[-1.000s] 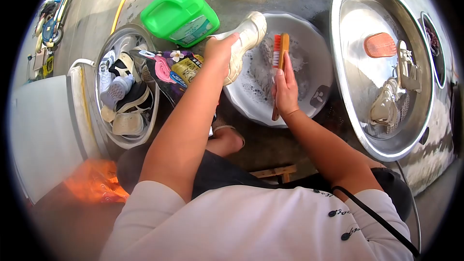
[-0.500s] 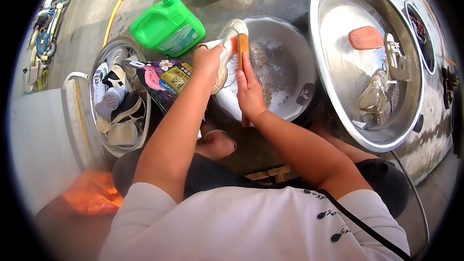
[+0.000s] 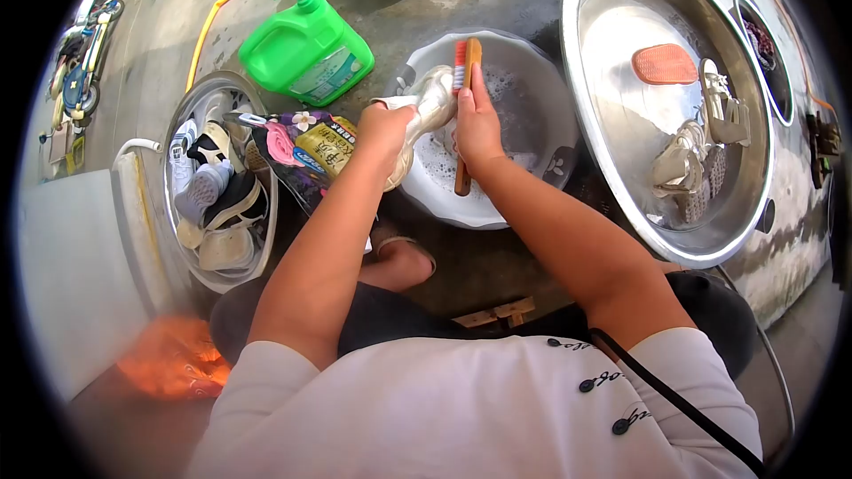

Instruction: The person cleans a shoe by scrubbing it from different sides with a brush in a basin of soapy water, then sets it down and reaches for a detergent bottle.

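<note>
One pale shoe (image 3: 431,99), gripped in the left hand (image 3: 385,129), tilted over the left side of a grey basin (image 3: 556,115). One brush (image 3: 472,60), wooden handle, red and white bristles, held upright in the closed right hand (image 3: 480,129); bristles face the shoe's toe, at or just beside it, contact not certain. Suds in the basin; anything beneath them cannot be made out.

Several mixed shoes (image 3: 211,188), heaped in a tub (image 3: 229,280) at left, no suds visible; judged as not yet brushed. A few pale shoes (image 3: 682,160) and one reddish oval piece (image 3: 666,64), lying in a large metal tub (image 3: 698,257) at right; whether brushed or only soaking, cannot tell. One green jug (image 3: 306,49) with pump top, standing beyond the basin.

Progress, by judgement: brushing under way on the held shoe, not finished; the left-hand heap remains.
</note>
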The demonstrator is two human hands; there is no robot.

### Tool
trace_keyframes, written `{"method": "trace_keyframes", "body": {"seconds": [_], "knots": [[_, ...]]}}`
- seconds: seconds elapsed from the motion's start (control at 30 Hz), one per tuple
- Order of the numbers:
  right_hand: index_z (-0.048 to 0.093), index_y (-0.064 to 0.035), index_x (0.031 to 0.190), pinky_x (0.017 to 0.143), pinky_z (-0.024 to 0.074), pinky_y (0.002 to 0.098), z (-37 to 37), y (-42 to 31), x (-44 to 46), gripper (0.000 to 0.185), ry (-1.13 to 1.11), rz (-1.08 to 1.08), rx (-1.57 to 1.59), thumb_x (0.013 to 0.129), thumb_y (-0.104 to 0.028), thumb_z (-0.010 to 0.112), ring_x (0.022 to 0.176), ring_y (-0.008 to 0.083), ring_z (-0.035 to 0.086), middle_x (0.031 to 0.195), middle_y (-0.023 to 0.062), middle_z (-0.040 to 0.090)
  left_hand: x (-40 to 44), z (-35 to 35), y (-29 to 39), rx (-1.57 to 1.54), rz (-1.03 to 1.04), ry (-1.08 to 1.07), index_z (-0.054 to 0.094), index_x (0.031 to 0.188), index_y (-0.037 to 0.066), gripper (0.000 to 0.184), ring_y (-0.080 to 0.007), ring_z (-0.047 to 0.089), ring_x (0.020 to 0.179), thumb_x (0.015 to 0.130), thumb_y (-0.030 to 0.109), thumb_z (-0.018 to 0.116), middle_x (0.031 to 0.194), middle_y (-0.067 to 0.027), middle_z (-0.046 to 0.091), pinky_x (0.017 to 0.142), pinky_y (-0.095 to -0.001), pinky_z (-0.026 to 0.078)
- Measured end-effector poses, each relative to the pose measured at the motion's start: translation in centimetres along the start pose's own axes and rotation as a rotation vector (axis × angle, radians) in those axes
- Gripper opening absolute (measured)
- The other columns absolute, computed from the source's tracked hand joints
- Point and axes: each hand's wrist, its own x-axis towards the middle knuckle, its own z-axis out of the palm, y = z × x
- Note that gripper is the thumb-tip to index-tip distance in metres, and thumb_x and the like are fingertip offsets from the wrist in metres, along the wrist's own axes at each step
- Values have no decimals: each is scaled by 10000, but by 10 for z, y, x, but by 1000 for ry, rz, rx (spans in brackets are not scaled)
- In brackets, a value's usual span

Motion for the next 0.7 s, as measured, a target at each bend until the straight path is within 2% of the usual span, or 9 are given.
{"method": "trace_keyframes", "body": {"seconds": [0.1, 0.2, 0.3, 0.4, 0.43, 0.53, 0.6, 0.63, 0.7], "knots": [[254, -193, 1516, 980, 400, 316, 14, 21, -43, 526, -37, -20, -62, 1007, -195, 386, 1172, 279, 553, 1329, 194, 535, -1, -3, 5, -179, -46, 24, 590, 1062, -99, 332, -235, 649, 819, 811, 114, 636, 958, -157, 655, 714, -352, 489], [254, -191, 1517, 982, 398, 316, 15, 19, -31, 530, -57, -10, -73, 1006, -195, 395, 1206, 285, 538, 1359, 204, 515, -2, -3, 13, -149, -57, 40, 594, 1061, -94, 319, -236, 643, 835, 816, 106, 634, 974, -168, 650, 726, -356, 492], [269, -181, 1512, 977, 406, 327, 1, -8, -12, 528, -86, 138, -55, 1003, -190, 410, 1224, 288, 531, 1384, 209, 493, 1, -7, 3, 4, -28, 12, 542, 1075, -92, 342, -250, 650, 835, 807, 87, 658, 1003, -188, 631, 711, -355, 526], [277, -155, 1505, 1067, 333, 323, 21, 24, -65, 528, -246, -228, -186, 1000, -183, 428, 1336, 298, 427, 1450, 206, 419, 0, -2, 11, -162, -46, 45, 537, 1077, -102, 358, -246, 648, 845, 806, 100, 656, 1001, -192, 630, 720, -347, 517], [273, -172, 1507, 1097, 293, 316, 31, 27, -79, 533, -220, -287, -214, 998, -183, 432, 1378, 301, 364, 1475, 204, 383, 1, -5, 14, -183, -77, 15, 536, 1079, -103, 358, -245, 647, 848, 808, 99, 655, 1000, -189, 631, 725, -347, 516], [285, -223, 1500, 1022, 386, 351, 17, 12, -26, 514, -104, -92, -215, 1001, -224, 409, 1228, 356, 520, 1338, 215, 527, 6, -6, 2, -116, -93, -10, 533, 1085, -103, 361, -247, 649, 845, 815, 102, 657, 1000, -185, 634, 731, -350, 520], [305, -226, 1488, 979, 418, 378, -12, 25, 14, 508, 65, -186, -287, 993, -253, 415, 1144, 385, 564, 1256, 217, 583, 4, -1, -10, -18, -21, 15, 538, 1085, -104, 365, -249, 656, 816, 826, 119, 665, 1004, -182, 642, 726, -355, 526], [312, -208, 1491, 1004, 393, 322, -29, 32, 29, 502, 126, -46, -384, 1002, -226, 424, 1195, 293, 545, 1342, 182, 538, -3, 4, -5, -12, -15, 6, 538, 1085, -104, 365, -249, 656, 816, 826, 119, 665, 1004, -182, 642, 726, -355, 526], [261, -259, 1503, 1029, 384, 368, -59, 38, 28, 546, 177, 178, -515, 986, -245, 437, 1224, 379, 511, 1404, 200, 471, -15, 11, 8, -153, -86, -49, 603, 1055, -108, 343, -242, 651, 875, 837, 154, 645, 984, -166, 661, 744, -341, 490]]}}
